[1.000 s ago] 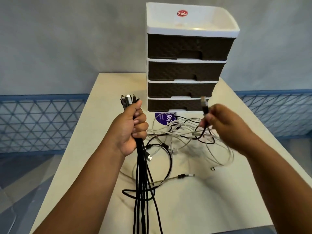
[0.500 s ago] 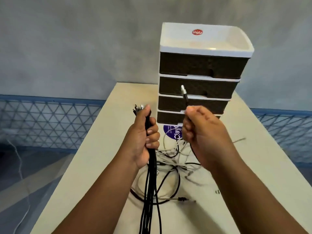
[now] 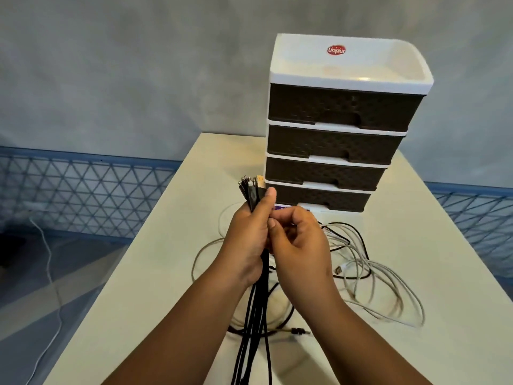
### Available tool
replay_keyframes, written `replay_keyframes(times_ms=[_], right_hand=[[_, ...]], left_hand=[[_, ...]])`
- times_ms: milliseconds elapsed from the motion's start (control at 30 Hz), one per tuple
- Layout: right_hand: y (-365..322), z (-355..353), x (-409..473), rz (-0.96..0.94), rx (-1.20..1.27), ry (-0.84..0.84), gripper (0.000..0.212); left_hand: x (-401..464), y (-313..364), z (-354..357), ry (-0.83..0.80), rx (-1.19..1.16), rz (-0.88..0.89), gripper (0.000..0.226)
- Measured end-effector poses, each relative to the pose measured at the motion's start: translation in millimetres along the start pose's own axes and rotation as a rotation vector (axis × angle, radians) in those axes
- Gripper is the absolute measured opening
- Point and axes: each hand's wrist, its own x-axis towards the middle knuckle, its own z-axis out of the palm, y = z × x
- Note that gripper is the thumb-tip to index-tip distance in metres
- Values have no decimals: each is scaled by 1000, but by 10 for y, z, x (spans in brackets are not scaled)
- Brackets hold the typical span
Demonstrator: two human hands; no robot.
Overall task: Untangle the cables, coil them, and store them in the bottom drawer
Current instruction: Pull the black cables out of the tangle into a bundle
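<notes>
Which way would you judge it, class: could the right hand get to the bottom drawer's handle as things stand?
Probably yes. The right hand is just in front of the bottom drawer, with nothing between them. But its fingers are curled at the black cable bundle that the left hand grips, so it must let go first.

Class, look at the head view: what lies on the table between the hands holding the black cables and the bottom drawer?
Little: a purple label, seen in the head view, beneath the bottom drawer.
</notes>
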Motion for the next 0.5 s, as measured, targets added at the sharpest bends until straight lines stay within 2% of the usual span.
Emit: replay_keyframes(times_ms=[133, 233, 400, 500], right_hand=[[28, -53, -92, -21, 12, -57, 5], [211, -160, -287, 8, -80, -156, 16], [746, -519, -509, -68, -461, -248, 3], [935, -759, -437, -192, -711, -249, 13]], left_hand=[[45, -22, -46, 102, 6, -5, 37], [120, 37, -132, 140, -102, 40, 31], [210, 163, -312, -6, -437, 6, 35], [245, 193, -398, -57, -525, -14, 38]])
